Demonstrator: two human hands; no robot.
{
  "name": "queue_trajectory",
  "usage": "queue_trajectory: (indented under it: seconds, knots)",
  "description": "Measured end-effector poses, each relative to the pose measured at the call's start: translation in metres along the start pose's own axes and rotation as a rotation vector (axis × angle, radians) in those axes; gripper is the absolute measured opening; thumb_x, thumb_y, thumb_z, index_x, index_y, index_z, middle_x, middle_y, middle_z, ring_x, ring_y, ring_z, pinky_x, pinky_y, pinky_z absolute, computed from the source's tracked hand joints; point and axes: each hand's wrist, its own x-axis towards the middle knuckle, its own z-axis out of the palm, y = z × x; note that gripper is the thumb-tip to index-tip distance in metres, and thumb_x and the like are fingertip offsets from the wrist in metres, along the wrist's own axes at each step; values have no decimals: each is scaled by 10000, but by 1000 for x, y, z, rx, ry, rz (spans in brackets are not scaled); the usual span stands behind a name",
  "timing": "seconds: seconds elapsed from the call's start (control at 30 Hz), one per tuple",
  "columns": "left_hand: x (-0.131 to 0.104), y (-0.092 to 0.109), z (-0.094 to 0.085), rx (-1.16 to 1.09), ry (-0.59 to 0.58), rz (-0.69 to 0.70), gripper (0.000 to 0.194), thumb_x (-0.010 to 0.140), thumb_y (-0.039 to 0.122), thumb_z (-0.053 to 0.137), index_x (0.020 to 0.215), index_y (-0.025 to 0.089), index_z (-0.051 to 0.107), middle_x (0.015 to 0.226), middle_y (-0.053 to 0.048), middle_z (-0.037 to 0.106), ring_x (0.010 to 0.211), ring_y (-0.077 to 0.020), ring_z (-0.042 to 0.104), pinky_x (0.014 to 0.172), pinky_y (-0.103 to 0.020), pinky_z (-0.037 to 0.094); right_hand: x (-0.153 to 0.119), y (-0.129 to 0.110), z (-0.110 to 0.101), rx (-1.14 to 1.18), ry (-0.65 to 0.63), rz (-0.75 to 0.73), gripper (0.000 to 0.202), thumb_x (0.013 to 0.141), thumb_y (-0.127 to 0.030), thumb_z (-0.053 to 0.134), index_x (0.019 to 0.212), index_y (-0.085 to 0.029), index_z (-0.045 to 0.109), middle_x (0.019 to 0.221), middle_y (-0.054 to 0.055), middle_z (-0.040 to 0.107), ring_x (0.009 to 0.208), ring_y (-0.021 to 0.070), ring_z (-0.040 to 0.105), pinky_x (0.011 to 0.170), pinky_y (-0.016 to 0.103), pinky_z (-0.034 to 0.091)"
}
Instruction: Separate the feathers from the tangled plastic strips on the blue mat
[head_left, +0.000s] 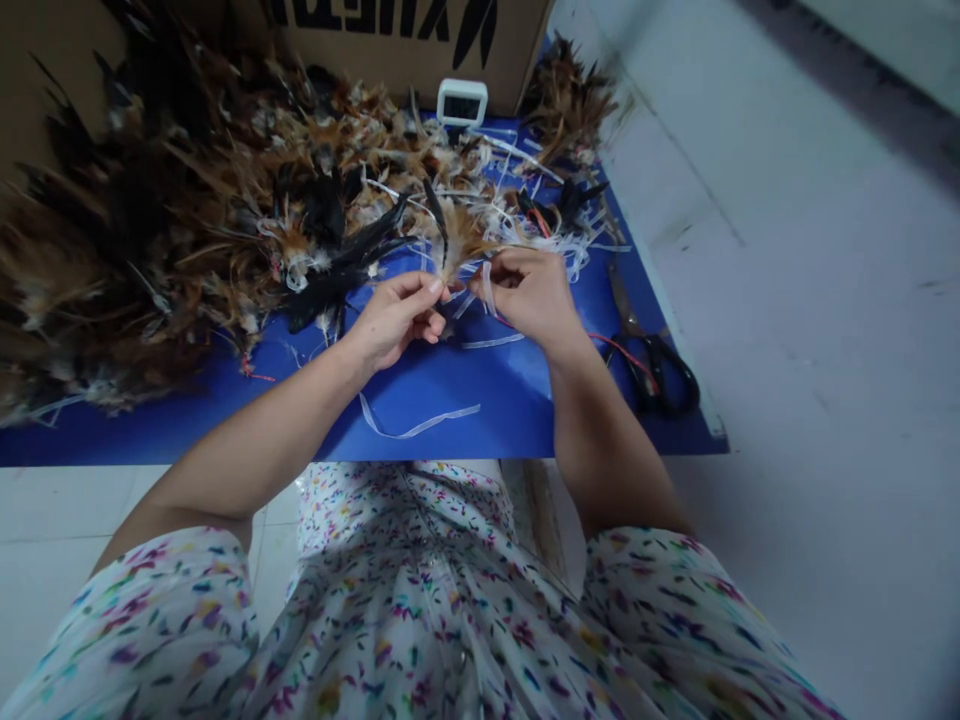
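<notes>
My left hand (401, 318) pinches the base of a small brown and black feather bunch (452, 235), which points up and away from me. Close beside it on the right, my right hand (529, 290) has its fingers closed on a translucent white ribbon (488, 288), one end of which sticks up over the fingers. A thin red string (619, 345) runs from near my right hand toward the black-handled scissors. Another translucent ribbon (420, 428) lies curved on the blue table nearer to me.
Brown and black feathers (172, 230) are heaped across the left and back of the blue table (450, 445). Black-handled scissors (660, 370) lie at the right edge. A small white-framed device (462, 103) stands before a cardboard box (390, 60). White ribbons (574, 250) tangle behind my right hand.
</notes>
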Motion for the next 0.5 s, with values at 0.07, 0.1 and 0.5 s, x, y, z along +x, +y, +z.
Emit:
queue_trajectory:
  seconds: [0.07, 0.1, 0.5]
  knots:
    - [0, 1, 1, -13, 15, -24, 271, 816, 318, 770, 713, 146, 588, 636, 29, 604, 407, -46, 540, 387, -153, 438, -1, 0, 0, -96, 43, -51, 239, 803, -239, 712, 598, -207, 593, 668, 10, 600, 722, 173, 587, 744, 321, 474]
    - [-1, 1, 2, -19, 20, -38, 265, 822, 311, 763, 720, 146, 584, 678, 19, 632, 409, -39, 536, 390, -152, 441, -1, 0, 1, -136, 57, -76, 239, 830, -238, 684, 610, -214, 594, 700, 19, 615, 775, 191, 606, 800, 337, 481]
    - [-4, 5, 2, -181, -31, -111, 206, 896, 243, 673, 764, 139, 554, 869, -26, 721, 430, -15, 528, 383, -128, 411, -4, 12, 15, -570, 29, -265, 295, 990, -219, 394, 932, -179, 681, 918, 109, 695, 953, 251, 636, 924, 420, 475]
